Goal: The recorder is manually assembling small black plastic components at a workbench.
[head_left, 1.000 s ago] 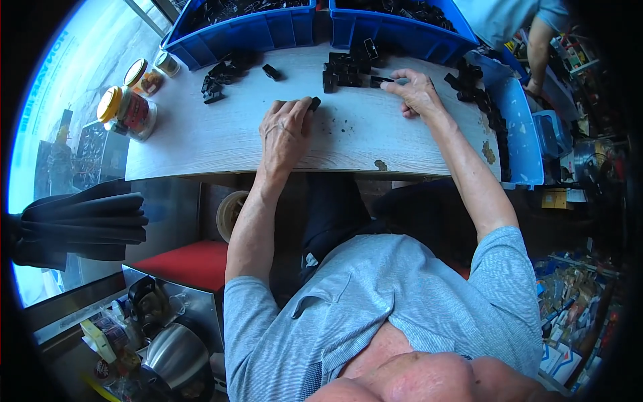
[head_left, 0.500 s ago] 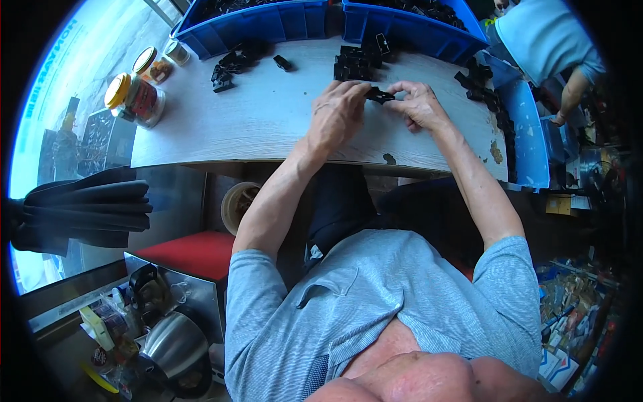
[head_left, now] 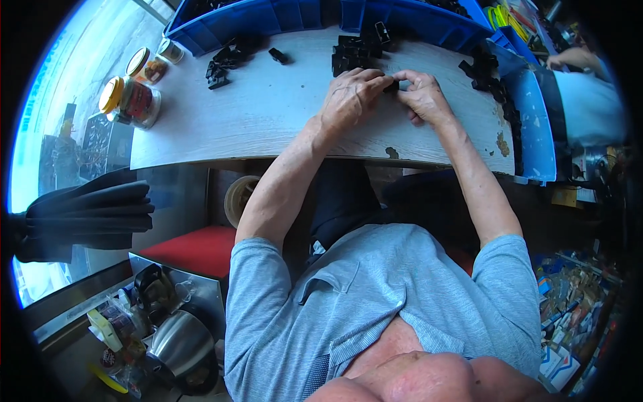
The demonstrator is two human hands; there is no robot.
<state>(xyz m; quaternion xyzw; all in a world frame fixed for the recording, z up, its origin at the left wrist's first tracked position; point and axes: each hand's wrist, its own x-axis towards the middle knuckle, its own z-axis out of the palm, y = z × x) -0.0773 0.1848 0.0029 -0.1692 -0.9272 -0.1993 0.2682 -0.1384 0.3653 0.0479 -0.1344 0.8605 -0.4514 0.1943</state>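
Over the right half of the pale table, my left hand and my right hand meet at a small black part. Fingers of both hands close on it and cover most of it, so its exact kind does not show. Just beyond my left hand sits a pile of black parts, some looking like clips or buckles. Farther left lie a lone black part and a looser cluster of black parts.
Two blue bins with black parts line the far edge. At right, black pieces lie beside a light-blue tray. Lidded jars stand at left. A co-worker is beyond the tray. A kettle sits lower left.
My hands have drawn closer together, and the black part between them is now mostly covered. The co-worker at the right has shifted farther right and down.
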